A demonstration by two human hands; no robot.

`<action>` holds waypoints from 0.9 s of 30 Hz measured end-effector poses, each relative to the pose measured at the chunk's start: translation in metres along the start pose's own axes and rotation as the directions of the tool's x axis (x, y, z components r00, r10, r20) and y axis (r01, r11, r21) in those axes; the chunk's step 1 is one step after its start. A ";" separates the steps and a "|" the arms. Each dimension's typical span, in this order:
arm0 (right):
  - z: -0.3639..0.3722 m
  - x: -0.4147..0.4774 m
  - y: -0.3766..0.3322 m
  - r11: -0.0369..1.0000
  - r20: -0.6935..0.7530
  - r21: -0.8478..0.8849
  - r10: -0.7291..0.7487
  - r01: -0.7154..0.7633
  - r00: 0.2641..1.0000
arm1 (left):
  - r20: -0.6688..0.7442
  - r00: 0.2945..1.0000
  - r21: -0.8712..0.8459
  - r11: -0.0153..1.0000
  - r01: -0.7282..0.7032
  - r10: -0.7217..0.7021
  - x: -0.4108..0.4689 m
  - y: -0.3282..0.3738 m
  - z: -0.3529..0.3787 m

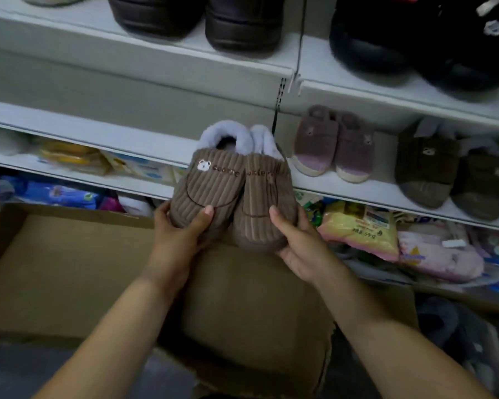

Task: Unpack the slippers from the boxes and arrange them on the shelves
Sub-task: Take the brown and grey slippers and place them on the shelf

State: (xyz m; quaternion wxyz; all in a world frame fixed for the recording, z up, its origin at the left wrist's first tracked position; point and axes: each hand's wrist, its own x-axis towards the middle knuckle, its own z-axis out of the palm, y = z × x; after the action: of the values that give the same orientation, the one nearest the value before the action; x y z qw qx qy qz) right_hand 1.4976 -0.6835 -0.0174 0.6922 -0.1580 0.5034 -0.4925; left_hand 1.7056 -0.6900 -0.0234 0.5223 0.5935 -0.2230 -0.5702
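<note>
The white shelving (144, 67) fills the view, and the middle shelf (386, 194) on the right already carries a mauve pair (333, 145) and a dark brown pair (450, 174). A careless placement there could shove the mauve pair sideways, since the free spot looks to lie just to its left, by the upright.

The open cardboard box (69, 269) sits below the hands, so a dropped slipper would likely fall back in, not onto the floor.

The brown corduroy slippers (231, 191) are in the air in front of the middle shelf's edge, side by side and touching. The right-hand one is rolled inward. Each is held only at its toe end, so the fleecy heels hang unsupported, and the pair could split or twist when pushed forward.

The left hand (182, 237) grips the left slipper's toe, thumb on top. The right hand (300, 246) cups the other the same way.

The fingers under the soles are hidden. The shoes on the top shelf are cut off, the right slipper's lettering is partly turned away, and the dark shapes at lower right are too blurred to name.
</note>
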 end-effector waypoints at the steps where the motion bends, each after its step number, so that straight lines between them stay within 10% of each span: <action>1: 0.016 0.020 -0.004 1.000 -0.012 0.006 -0.020 0.020 1.000 | 0.019 1.000 0.005 1.000 -0.023 0.023 0.024 0.014 0.001; 8: 0.068 0.147 -0.027 0.877 -0.197 -0.457 -0.266 0.152 0.943 | 0.241 0.959 0.380 0.895 -0.234 0.149 0.173 0.047 0.011; 12: 0.068 0.164 -0.019 0.494 -0.216 -0.867 -0.259 -0.063 0.941 | 0.331 0.918 0.863 0.323 -0.388 0.218 0.224 0.034 0.000; 27: 0.056 0.210 -0.022 0.196 -0.014 -0.978 -0.396 0.069 0.918 | 0.608 0.781 0.786 0.032 -0.617 0.142 0.310 0.043 -0.030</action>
State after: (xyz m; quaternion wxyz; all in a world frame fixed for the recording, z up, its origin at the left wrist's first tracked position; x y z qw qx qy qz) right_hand 1.5358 -0.8861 -0.0906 0.2883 -0.5578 0.7542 -0.1922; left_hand 1.8245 -0.9615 -0.1294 0.0977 0.5791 -0.7788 -0.2205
